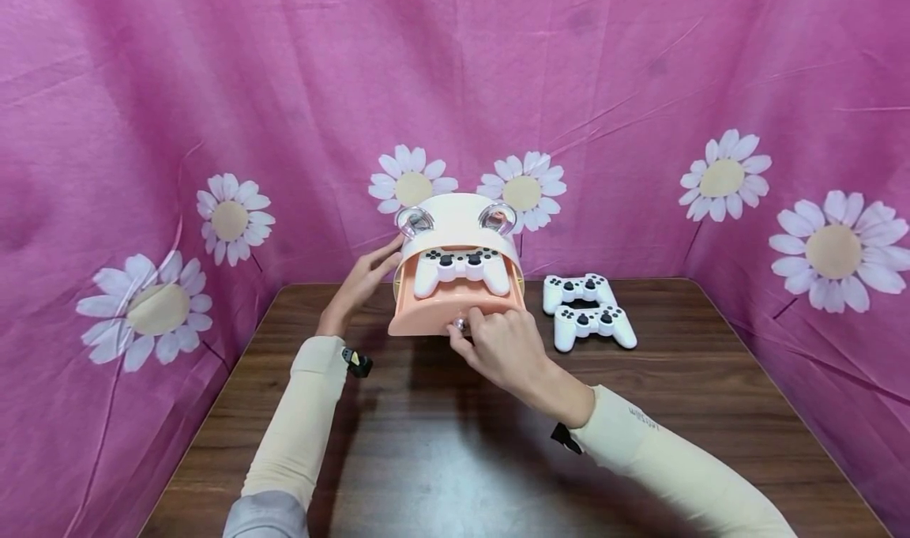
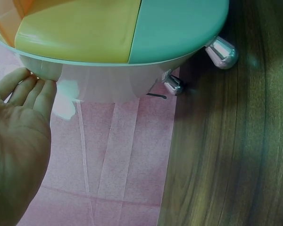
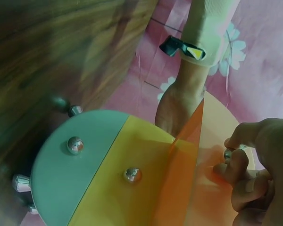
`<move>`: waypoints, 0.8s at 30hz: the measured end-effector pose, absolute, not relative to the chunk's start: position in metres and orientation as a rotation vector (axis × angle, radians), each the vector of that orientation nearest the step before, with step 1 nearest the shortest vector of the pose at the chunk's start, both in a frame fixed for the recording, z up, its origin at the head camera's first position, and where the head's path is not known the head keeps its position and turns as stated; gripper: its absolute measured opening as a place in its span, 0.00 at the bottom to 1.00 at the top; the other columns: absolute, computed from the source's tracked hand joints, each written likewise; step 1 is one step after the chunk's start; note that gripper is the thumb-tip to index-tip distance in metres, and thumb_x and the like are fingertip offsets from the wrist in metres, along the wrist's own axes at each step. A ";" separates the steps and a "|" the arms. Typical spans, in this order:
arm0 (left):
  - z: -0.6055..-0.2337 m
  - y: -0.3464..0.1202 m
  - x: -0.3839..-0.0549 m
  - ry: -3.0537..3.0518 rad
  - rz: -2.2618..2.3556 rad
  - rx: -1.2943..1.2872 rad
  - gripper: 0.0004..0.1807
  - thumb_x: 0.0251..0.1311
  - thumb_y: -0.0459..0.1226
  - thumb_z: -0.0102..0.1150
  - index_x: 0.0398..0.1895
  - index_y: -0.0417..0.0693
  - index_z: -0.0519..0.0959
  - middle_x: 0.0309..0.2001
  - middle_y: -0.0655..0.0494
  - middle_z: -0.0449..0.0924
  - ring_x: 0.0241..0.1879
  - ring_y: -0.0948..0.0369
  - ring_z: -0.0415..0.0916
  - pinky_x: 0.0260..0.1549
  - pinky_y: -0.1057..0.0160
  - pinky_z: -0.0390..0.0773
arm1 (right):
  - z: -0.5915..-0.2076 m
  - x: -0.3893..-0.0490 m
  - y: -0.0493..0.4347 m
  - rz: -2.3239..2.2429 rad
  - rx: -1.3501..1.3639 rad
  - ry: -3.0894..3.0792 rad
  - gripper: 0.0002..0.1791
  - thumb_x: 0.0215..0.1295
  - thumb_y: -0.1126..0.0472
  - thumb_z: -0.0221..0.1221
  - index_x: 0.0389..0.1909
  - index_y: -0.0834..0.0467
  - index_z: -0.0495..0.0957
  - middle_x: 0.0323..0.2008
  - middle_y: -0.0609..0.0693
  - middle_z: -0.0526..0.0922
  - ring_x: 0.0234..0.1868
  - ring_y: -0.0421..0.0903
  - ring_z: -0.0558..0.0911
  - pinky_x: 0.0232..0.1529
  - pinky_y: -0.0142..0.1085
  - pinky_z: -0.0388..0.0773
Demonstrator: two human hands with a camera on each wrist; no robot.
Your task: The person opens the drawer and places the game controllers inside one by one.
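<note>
A small rounded drawer cabinet [image 1: 455,218] with a white top and two clear, ear-like knobs stands at the back of the table. Its peach-orange top drawer [image 1: 425,318] is pulled out, and a white game controller [image 1: 460,263] lies inside. My right hand [image 1: 506,350] pinches the silver drawer knob [image 3: 228,154] between thumb and curled fingers. With fingers nearly straight, my left hand [image 1: 359,284] touches the cabinet's left side; in the left wrist view its fingertips meet the white shell [image 2: 104,80]. Below, the yellow drawer [image 3: 114,157] and green drawer [image 3: 80,172] are closed.
Two more white controllers, a rear one [image 1: 597,287] and a front one [image 1: 596,321], lie close together right of the cabinet. Short silver legs [image 2: 221,52] hold the cabinet above the wooden table [image 1: 426,475]. A pink flowered cloth [image 1: 455,64] hangs behind and at both sides.
</note>
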State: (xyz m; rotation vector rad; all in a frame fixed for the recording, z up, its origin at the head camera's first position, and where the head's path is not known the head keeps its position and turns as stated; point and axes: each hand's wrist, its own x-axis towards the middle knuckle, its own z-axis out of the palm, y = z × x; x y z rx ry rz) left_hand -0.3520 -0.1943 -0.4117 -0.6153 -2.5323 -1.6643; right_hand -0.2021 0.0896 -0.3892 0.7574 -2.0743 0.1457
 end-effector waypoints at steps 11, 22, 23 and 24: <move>-0.411 -0.194 -0.354 -2.515 -1.731 -0.643 0.30 0.82 0.46 0.51 0.83 0.57 0.64 0.83 0.57 0.61 0.84 0.52 0.54 0.85 0.47 0.53 | -0.383 -0.217 0.086 0.137 0.732 -2.130 0.22 0.67 0.51 0.66 0.16 0.53 0.71 0.08 0.44 0.69 0.10 0.48 0.75 0.10 0.45 0.69; -0.384 -0.188 -0.331 -2.510 -1.779 -0.696 0.30 0.82 0.42 0.52 0.82 0.46 0.64 0.83 0.50 0.60 0.84 0.47 0.54 0.84 0.45 0.55 | -0.382 -0.234 0.080 0.111 0.674 -2.153 0.24 0.68 0.51 0.64 0.13 0.54 0.73 0.07 0.47 0.69 0.10 0.51 0.74 0.08 0.45 0.62; -0.383 -0.188 -0.331 -2.511 -1.776 -0.693 0.30 0.82 0.42 0.52 0.82 0.47 0.64 0.83 0.50 0.60 0.84 0.48 0.53 0.84 0.45 0.55 | -0.382 -0.236 0.080 0.109 0.673 -2.154 0.24 0.68 0.51 0.64 0.13 0.54 0.73 0.07 0.47 0.69 0.10 0.51 0.74 0.08 0.45 0.61; -0.383 -0.188 -0.330 -2.513 -1.772 -0.689 0.30 0.82 0.42 0.52 0.82 0.47 0.64 0.83 0.51 0.60 0.84 0.48 0.53 0.84 0.45 0.54 | -0.381 -0.237 0.079 0.108 0.674 -2.155 0.24 0.68 0.52 0.64 0.13 0.54 0.72 0.07 0.46 0.69 0.10 0.51 0.74 0.08 0.45 0.61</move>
